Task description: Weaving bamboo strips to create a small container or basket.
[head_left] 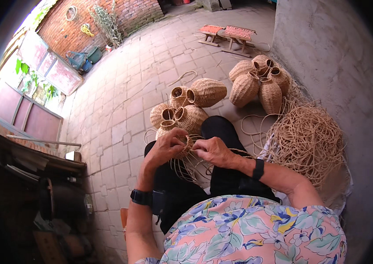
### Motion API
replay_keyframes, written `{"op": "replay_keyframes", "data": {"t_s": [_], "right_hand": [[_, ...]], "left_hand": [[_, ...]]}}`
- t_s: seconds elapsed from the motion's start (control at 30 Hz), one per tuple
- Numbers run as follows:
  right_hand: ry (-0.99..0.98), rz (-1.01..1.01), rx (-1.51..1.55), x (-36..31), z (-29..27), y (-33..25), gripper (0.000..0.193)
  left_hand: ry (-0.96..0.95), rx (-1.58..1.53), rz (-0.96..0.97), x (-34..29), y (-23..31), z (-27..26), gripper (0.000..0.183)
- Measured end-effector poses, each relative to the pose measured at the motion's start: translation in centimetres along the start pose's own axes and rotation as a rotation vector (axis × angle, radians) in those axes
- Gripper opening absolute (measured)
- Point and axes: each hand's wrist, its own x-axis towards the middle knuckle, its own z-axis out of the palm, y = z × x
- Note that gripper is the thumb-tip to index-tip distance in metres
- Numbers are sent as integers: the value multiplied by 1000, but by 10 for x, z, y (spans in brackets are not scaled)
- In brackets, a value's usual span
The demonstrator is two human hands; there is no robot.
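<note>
Between my knees is a small, partly woven basket (188, 143) of tan cord, with loose strands (186, 170) trailing below it over my lap. My left hand (167, 147) has its fingers closed round the left side of the basket's rim. At the right side of it, my right hand (216, 152) pinches a strand of cord. A twisted length of cord (242, 152) runs from under that hand toward the right. Just beyond my hands stand several finished woven vases (208, 93), narrow-necked and round-bellied. The lower part of the basket is hidden by my left hand.
Another cluster of woven vases (244, 90) stands further right. A large tangled heap of cord (312, 141) lies beside my right knee, along the grey wall (340, 66). Two low stools (238, 33) are at the back. A dark workbench (41, 163) is at left.
</note>
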Motion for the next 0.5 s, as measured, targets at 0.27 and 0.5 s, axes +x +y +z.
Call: {"op": "replay_keyframes", "data": {"t_s": [0.27,0.5], "right_hand": [[11,8,-38,2,4,0,18],[32,-67,-72,2,4,1,18]], "left_hand": [[-45,98,-47,8,4,-2,44],[-16,92,-33,8,8,0,44]]}}
